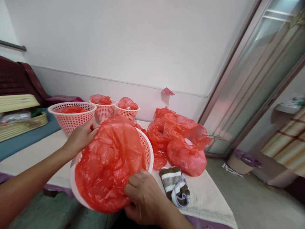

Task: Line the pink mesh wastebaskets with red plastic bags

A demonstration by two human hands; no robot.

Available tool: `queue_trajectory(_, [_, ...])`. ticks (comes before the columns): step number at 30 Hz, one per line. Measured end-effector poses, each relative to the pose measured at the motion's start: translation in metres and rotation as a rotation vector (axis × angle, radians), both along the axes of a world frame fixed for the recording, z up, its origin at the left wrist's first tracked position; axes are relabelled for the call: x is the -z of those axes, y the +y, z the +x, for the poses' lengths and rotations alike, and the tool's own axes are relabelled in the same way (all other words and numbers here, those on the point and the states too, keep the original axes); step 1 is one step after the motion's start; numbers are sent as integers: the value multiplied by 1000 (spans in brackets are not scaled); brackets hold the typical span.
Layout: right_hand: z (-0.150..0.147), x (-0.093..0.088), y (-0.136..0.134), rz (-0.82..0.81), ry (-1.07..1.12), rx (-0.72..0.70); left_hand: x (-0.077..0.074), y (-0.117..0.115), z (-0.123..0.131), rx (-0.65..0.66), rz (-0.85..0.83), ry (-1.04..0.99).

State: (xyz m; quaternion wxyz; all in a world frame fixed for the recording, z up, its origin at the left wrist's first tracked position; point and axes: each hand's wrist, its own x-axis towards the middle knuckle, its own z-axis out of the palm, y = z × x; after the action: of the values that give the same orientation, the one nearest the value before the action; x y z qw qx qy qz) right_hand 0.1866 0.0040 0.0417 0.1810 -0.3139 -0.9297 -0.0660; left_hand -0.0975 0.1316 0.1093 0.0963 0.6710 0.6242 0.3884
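A red plastic bag (111, 159) lies loosely inside a pink perforated basket (149, 149), which is tilted toward me near the table's front edge. My left hand (82, 135) pinches the bag's edge at the basket's upper left. At the lower right, my right hand (144, 194) has its fingers curled closed on the bag's edge. The bag's mouth bulges up between the two hands. Much of the basket's outer wall is hidden behind the bag and my hands.
Behind stand three pink baskets (76, 122) holding red bags. More bag-covered baskets (188, 156) sit at the right, by a striped folded cloth (175, 186) on the table (202, 197). Yellow boxes (23, 127) are at far left; a bin (241, 162) stands on the floor.
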Motion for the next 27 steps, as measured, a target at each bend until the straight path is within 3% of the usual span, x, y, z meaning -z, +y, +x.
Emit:
queue_trajectory(5, [0,-4,-3,0,48,-52,-3,1,-9,-94,-3,274])
queue_trajectory(10, [3,-1,-7,-26,131,-31,2,2,-10,-17,-58,414])
queue_trajectory(16, [2,-22,1,-229,633,115,10,-18,-5,-127,-72,511])
queue_trajectory(19, [-2,-39,16,-90,854,183,8,-27,0,-149,-70,542])
queue_trajectory(23, [-8,-55,51,243,830,372,6,-30,7,-151,-69,574])
queue_trajectory(25, [-11,-58,71,263,734,507,7,-29,8,-155,-65,584])
queue_trajectory(27, [-15,-57,89,180,636,619,8,-29,9,-176,-60,594])
